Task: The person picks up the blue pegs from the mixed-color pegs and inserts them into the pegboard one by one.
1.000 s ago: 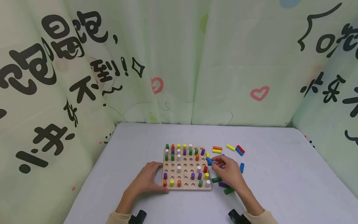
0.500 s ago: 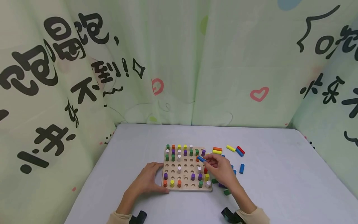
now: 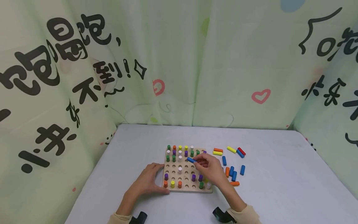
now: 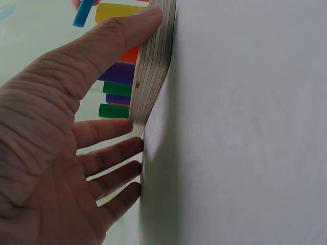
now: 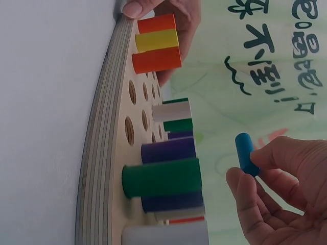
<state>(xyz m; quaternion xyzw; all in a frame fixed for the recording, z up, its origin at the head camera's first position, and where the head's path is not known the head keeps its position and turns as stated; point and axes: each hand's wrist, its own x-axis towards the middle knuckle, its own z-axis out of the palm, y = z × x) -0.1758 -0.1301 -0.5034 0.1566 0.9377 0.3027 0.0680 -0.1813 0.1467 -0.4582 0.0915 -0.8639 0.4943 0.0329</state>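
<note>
A wooden pegboard (image 3: 193, 191) lies on the table with coloured pegs standing in several of its round holes. At its near left corner my left hand (image 3: 148, 180) touches it, the thumb on the front edge and the straight, spread fingers along the left side. Thumb and fingertips of my right hand (image 3: 209, 168) pinch a blue peg (image 3: 191, 160) above the board. In the right wrist view the blue peg (image 5: 245, 153) is tilted and apart from the standing pegs, such as a green peg (image 5: 163, 177). The right hand hides part of the board's right side.
Loose pegs lie on the white table to the board's right, among them a blue peg (image 3: 242, 170), an orange peg (image 3: 234, 184), a yellow peg (image 3: 231, 149) and a red peg (image 3: 241, 151). A printed pale green curtain (image 3: 179, 62) surrounds the table's back and sides.
My right hand has carried the blue peg leftward from the board's right edge to over its middle, uncovering loose pegs on the right. The left hand stays at the corner.
</note>
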